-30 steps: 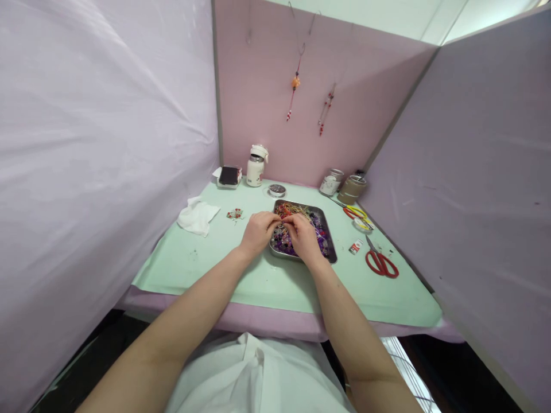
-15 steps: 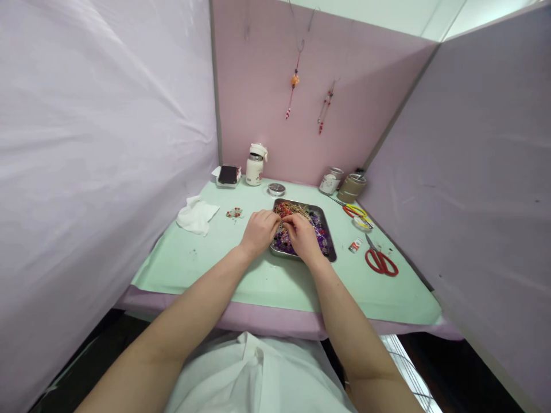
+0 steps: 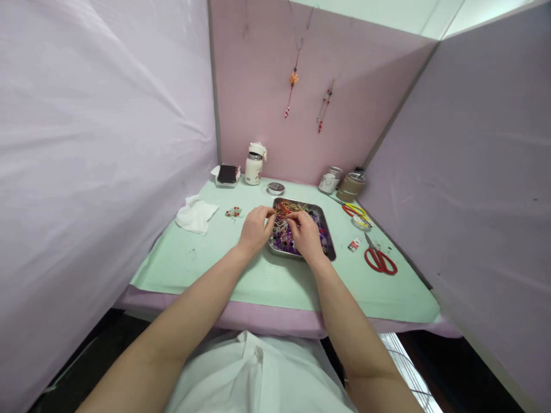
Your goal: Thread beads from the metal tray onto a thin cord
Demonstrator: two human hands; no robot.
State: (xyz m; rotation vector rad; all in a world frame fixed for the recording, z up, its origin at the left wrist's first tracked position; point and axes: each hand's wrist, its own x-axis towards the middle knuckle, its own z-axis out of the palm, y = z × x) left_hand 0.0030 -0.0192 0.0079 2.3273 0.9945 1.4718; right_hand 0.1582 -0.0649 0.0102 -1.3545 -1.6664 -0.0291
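Working at a table [image 3: 267,289] spread with green cloth, over a metal tray [image 3: 329,245] set near the table's middle. Judging by how full the tray is, probably only partway along, with plenty left to handle. On the pink wall [image 3: 258,86] behind, showing two hung strings of beads [image 3: 294,77], apparently made up already; cannot tell whether fully finished. Holding the left hand [image 3: 253,228] half curled at the tray's left edge, thumb and fingertips close together; cannot tell whether gripping anything. Holding the right hand [image 3: 306,232] half curled over the tray, thumb and forefinger nearly meeting, near or touching a tangle of red and gold strands [image 3: 293,207]; cannot tell whether pinching one. Leaving a gap between both hands, with no made-up piece visible in either. Smaller yet, showing a red-beaded cluster [image 3: 233,213] on the table left of the tray, seemingly assembled, and loose purple beads [image 3: 284,245] inside the tray, seemingly unused.
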